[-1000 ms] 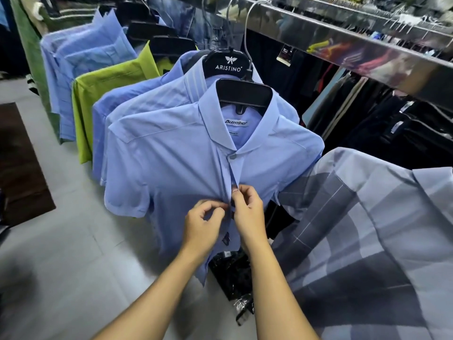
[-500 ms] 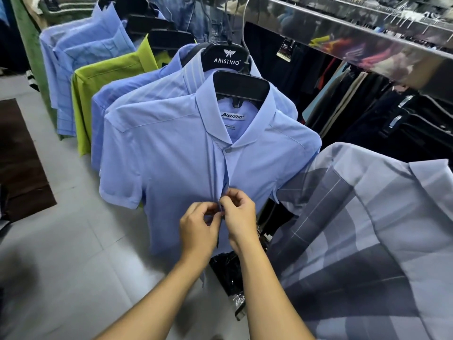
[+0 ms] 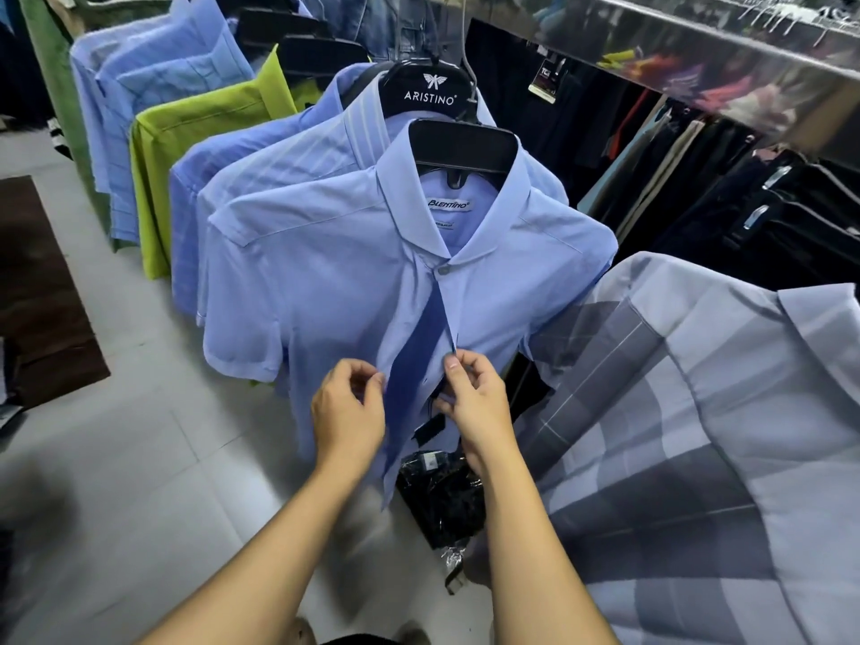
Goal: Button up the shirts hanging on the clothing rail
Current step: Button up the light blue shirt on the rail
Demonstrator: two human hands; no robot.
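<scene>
At the left of the row, a lime-green shirt (image 3: 186, 146) hung among pale blue ones. In front of them, at the middle, the light blue shirt (image 3: 325, 281) hung on a black hanger (image 3: 460, 146), its collar button (image 3: 442, 270) fastened (the front below it gaped open). Your left hand (image 3: 346, 412) pinched the left front edge between thumb and forefinger, the other fingers curled. Just beside it, your right hand (image 3: 474, 402) pinched the right front edge. Further right, a grey checked shirt (image 3: 698, 412) hung below the clothing rail (image 3: 698, 44).
</scene>
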